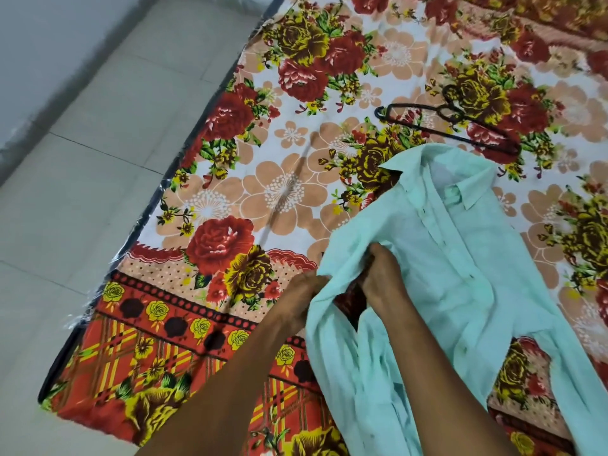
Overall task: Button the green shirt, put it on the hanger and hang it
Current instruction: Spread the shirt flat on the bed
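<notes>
The pale green shirt (454, 258) lies front up on the flowered bedsheet (289, 189), collar toward the far side. My left hand (304, 299) pinches the shirt's left front edge near mid-chest. My right hand (383, 278) grips the fabric just beside it, along the button placket. The front gapes open between my hands, and the sheet shows through the gap. A black hanger (450, 126) rests flat on the sheet beyond the collar, apart from the shirt.
The bed's left edge (138, 225) runs diagonally, with a pale tiled floor (82, 159) beyond it. One sleeve (579, 373) trails toward the lower right. Open sheet lies left of the shirt.
</notes>
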